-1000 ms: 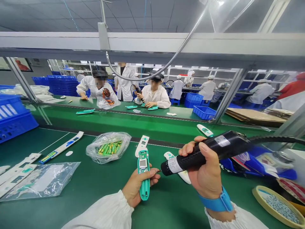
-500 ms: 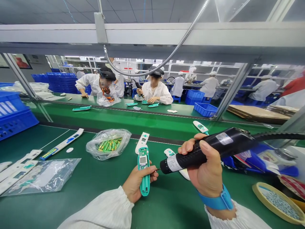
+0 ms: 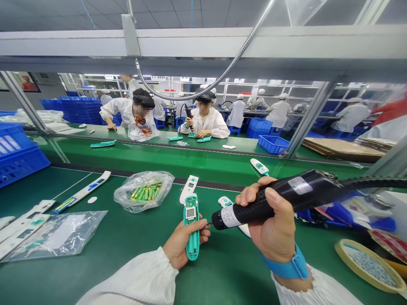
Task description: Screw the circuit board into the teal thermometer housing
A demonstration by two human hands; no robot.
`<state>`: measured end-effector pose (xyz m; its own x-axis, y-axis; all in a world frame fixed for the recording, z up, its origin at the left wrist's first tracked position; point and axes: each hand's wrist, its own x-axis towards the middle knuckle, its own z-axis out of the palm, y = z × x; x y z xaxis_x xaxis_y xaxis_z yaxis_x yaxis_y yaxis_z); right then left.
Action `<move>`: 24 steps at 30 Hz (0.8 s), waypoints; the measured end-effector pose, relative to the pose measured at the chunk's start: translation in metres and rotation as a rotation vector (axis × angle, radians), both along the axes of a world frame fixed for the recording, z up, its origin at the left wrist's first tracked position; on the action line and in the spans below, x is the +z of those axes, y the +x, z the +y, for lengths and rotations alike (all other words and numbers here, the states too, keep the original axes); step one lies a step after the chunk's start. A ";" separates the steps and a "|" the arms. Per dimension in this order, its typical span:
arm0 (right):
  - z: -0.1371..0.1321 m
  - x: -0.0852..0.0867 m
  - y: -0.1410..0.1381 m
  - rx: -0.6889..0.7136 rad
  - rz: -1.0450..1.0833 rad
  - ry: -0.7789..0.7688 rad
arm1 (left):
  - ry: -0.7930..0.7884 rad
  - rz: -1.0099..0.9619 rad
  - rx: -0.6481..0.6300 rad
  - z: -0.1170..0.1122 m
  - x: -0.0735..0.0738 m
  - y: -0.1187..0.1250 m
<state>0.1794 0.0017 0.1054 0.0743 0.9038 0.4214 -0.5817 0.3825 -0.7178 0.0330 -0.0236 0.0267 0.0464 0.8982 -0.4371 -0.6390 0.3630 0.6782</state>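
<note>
1. Left hand (image 3: 178,242): grip around the green device housing (image 3: 192,242), above the table (image 3: 127,241).
2. Right hand (image 3: 274,224): grip around the electric screwdriver (image 3: 299,190); bit (image 3: 209,223) remains at left fingertips (image 3: 206,233).
3. White handheld device (image 3: 259,166), beyond: shifted leftward; held work unchanged.

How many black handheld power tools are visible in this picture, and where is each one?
2. One black power tool is in the right hand; the other tool is in a co-worker's hand, farther away. More may be hidden in the background.

I see loose white fabric sleeves (image 3: 133,277) with gathered cuffs (image 3: 169,263), and a smooth blue wristband (image 3: 284,266) on the right.
</note>
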 end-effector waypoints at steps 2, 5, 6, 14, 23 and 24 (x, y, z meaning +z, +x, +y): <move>-0.001 -0.001 0.000 -0.004 -0.009 0.023 | -0.004 -0.005 0.000 0.000 -0.001 0.000; -0.005 -0.002 -0.001 -0.001 -0.028 0.072 | -0.012 -0.013 -0.006 0.000 -0.003 0.000; -0.006 -0.002 -0.001 0.004 -0.036 0.089 | -0.016 -0.016 -0.008 -0.001 -0.004 0.000; -0.010 -0.003 -0.004 0.027 -0.096 0.185 | -0.041 -0.016 0.007 -0.001 -0.004 0.002; -0.013 -0.012 -0.004 0.078 -0.171 0.270 | -0.045 0.002 0.006 -0.002 -0.002 0.003; -0.013 -0.012 -0.004 0.078 -0.173 0.270 | -0.042 0.002 0.000 -0.002 -0.002 0.003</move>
